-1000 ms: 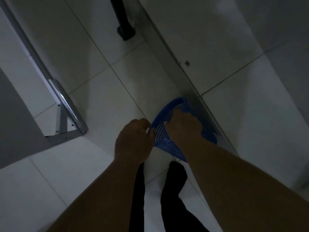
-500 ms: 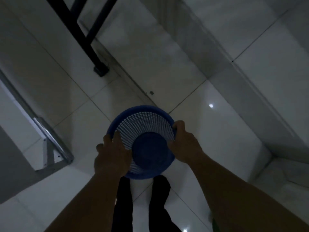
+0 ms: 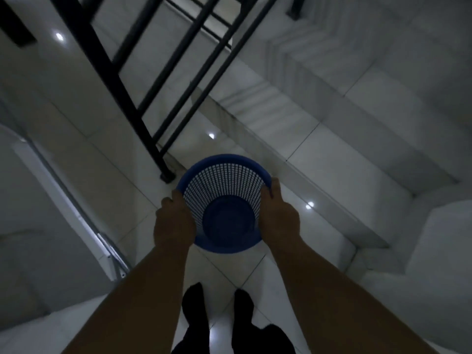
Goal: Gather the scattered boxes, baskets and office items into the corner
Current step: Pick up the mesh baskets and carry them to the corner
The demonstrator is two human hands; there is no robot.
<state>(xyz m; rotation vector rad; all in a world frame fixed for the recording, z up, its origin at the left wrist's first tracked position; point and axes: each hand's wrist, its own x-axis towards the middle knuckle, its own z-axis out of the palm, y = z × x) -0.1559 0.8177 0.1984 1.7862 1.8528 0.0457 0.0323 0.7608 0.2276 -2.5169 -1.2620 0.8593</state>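
Item: blue mesh basket (image 3: 224, 200), upright, carried above the floor (image 3: 319, 175) near the black railing (image 3: 143, 103). Left hand (image 3: 173, 226) and right hand (image 3: 279, 221) grip opposite rim sides, likely for level carrying.

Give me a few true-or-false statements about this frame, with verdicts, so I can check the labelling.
1. The left hand and right hand both grip the blue basket at its rim. True.
2. The basket holds office items. False: it is empty.
3. The basket's walls are solid. False: they are mesh; only the bottom is solid.
4. A black metal frame stands on the tiled floor beyond the basket. True.
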